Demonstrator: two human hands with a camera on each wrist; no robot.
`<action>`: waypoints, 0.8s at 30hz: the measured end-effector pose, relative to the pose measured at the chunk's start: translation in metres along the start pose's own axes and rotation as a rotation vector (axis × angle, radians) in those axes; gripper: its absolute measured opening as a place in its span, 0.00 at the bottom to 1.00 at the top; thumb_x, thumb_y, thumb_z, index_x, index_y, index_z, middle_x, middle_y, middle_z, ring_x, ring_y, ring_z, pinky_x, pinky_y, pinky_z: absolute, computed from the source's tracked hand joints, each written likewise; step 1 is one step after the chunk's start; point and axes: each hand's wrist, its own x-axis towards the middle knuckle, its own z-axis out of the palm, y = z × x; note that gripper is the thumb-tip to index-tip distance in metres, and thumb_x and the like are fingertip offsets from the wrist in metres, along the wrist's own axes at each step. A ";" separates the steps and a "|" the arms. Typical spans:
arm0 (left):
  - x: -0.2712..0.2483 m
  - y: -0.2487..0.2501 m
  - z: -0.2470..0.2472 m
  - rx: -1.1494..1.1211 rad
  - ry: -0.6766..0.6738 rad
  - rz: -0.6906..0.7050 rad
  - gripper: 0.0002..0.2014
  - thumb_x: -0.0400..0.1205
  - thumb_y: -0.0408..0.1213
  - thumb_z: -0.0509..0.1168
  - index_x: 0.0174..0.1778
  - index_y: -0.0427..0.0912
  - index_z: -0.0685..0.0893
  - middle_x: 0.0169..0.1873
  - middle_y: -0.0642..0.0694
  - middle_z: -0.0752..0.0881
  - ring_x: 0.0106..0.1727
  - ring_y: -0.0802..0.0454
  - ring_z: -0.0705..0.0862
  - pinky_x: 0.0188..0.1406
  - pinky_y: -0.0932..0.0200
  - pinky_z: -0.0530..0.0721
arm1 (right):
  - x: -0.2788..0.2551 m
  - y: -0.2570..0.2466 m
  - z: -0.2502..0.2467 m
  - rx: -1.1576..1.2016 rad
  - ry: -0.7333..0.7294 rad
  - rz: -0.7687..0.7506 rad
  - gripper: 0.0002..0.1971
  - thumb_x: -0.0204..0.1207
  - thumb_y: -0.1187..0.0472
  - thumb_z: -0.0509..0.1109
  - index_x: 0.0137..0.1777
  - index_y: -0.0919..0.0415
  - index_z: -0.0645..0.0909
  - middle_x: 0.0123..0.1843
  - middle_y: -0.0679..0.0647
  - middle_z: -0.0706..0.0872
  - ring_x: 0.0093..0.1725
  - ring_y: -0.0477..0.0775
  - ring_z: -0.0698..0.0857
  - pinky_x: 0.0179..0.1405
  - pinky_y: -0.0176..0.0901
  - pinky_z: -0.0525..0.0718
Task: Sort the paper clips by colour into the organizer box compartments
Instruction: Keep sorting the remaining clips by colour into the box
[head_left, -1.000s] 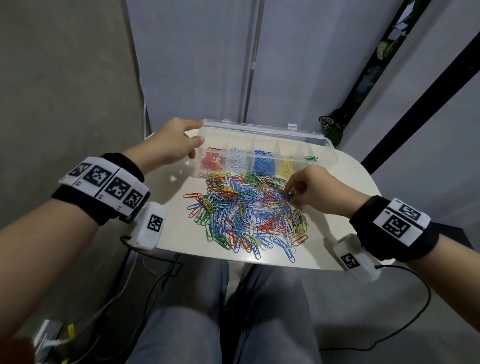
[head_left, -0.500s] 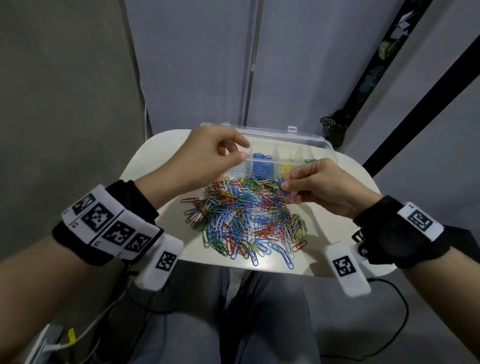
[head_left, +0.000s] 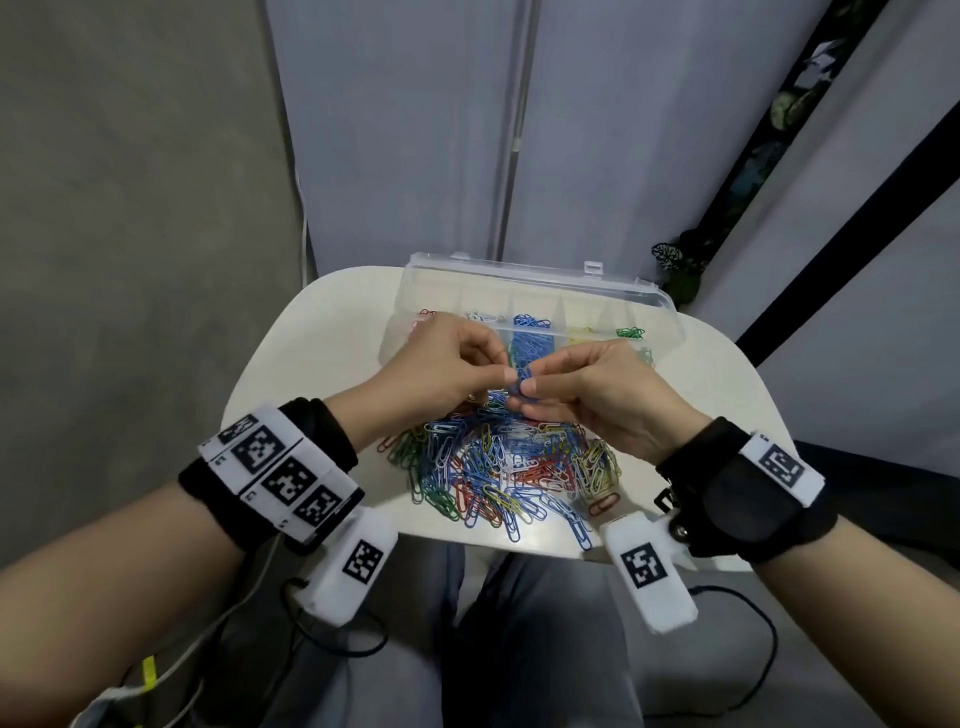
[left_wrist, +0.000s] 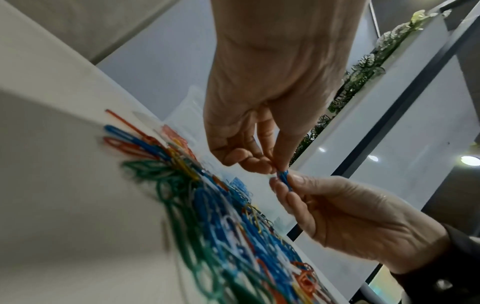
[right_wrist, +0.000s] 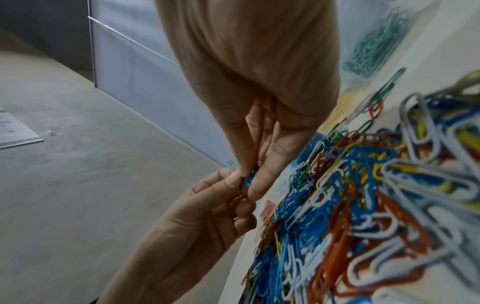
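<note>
Step in hand, by my judgement: blue clips (head_left: 521, 383) lifted from the pile (head_left: 501, 467) are being passed or pulled apart between the hands, at frame centre in the head view, just above the pile and short of the box (head_left: 535, 291) at upper centre. The left hand (head_left: 447, 364) pinches the blue clips at thumb and forefinger, other fingers curled. The right hand (head_left: 597, 395) pinches the same clips from the opposite side. How many clips are held cannot be told. Next move calls for freeing them and dropping them in the blue compartment (head_left: 530, 340).
</note>
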 end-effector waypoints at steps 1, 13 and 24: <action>0.000 -0.001 -0.001 -0.009 0.010 -0.004 0.04 0.76 0.28 0.74 0.38 0.32 0.86 0.28 0.43 0.84 0.28 0.55 0.80 0.33 0.62 0.78 | 0.000 0.000 0.001 -0.017 -0.002 0.001 0.05 0.68 0.83 0.71 0.41 0.77 0.81 0.34 0.66 0.88 0.35 0.63 0.91 0.38 0.44 0.91; -0.013 -0.011 -0.033 -0.001 0.033 -0.079 0.07 0.72 0.24 0.75 0.34 0.28 0.83 0.30 0.33 0.88 0.32 0.47 0.87 0.39 0.51 0.80 | 0.027 -0.060 -0.004 -0.463 0.283 -0.384 0.06 0.66 0.81 0.76 0.36 0.72 0.84 0.28 0.64 0.84 0.23 0.54 0.85 0.33 0.46 0.91; -0.016 -0.005 -0.048 0.075 -0.073 -0.057 0.04 0.76 0.25 0.72 0.36 0.32 0.87 0.27 0.43 0.87 0.28 0.54 0.82 0.35 0.61 0.81 | 0.022 -0.043 0.018 -0.683 0.109 -0.349 0.11 0.67 0.68 0.81 0.49 0.65 0.90 0.29 0.51 0.87 0.23 0.41 0.78 0.21 0.33 0.73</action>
